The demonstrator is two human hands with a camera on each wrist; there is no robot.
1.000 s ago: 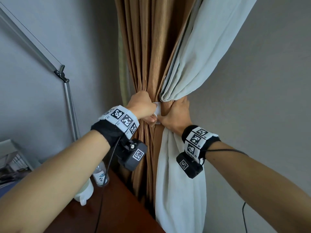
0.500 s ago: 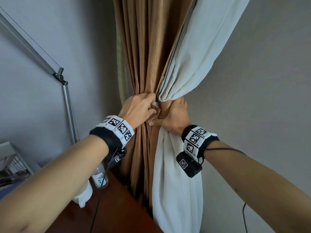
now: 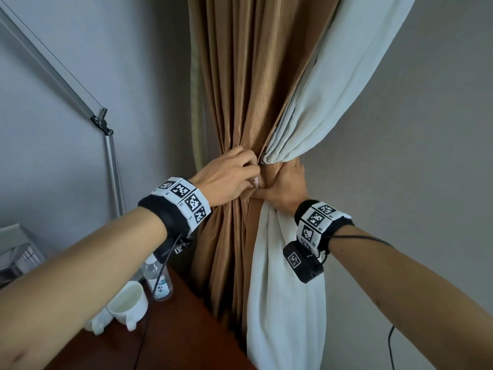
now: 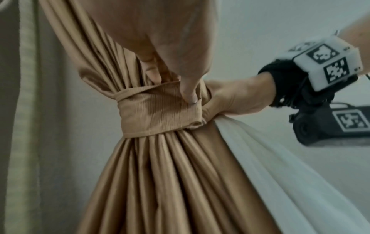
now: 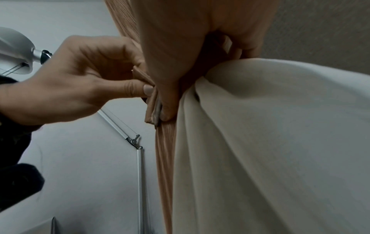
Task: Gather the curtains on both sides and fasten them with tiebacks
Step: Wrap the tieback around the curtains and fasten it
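Beside the grey wall | left hand (image 3: 229,180) pinches tan cloth tieback (image 4: 160,110) | right hand (image 3: 282,188) grips bunched tan curtain (image 3: 248,84) and white curtain (image 3: 285,289) | white cups (image 3: 128,303), clear bottle (image 3: 158,281) on brown table (image 3: 170,332) below

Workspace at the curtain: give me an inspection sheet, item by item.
Surface: dark wooden table at lower left.
Job's things: tan curtain and white curtain are bunched together; tan tieback wraps the tan folds, its ends meeting between the hands.
Clutter: white cups, water bottle.
Grippers: left hand pinches the tieback end; right hand grips the bundle and the other end.
Cables: black wrist cable; another by the wall.
Surroundings: grey wall, lamp arm.
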